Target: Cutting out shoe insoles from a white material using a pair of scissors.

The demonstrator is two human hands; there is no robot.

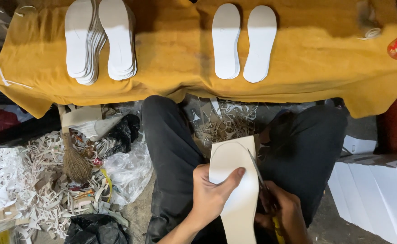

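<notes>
Left hand [209, 194] pinches a white insole sheet [234, 185] at 6 o'clock, thumb across its face. Right hand [284, 212] is closed round scissors [259, 174], blades along the sheet's right edge; the handle looks yellow, though poorly seen. Desk under an ochre cloth [175, 58] carries stacked insoles [99, 40] at 11 o'clock and a pair [243, 43] at 12. White flat packs [375, 190] lie at 4 o'clock; a black bag [94, 230] at 7.

A single head-worn view looks steeply down and forward over the person's lap, close above it. The mustard cloth [175, 58] spans the frame's top, just beyond the knees; floor litter lies below its near edge.
</notes>
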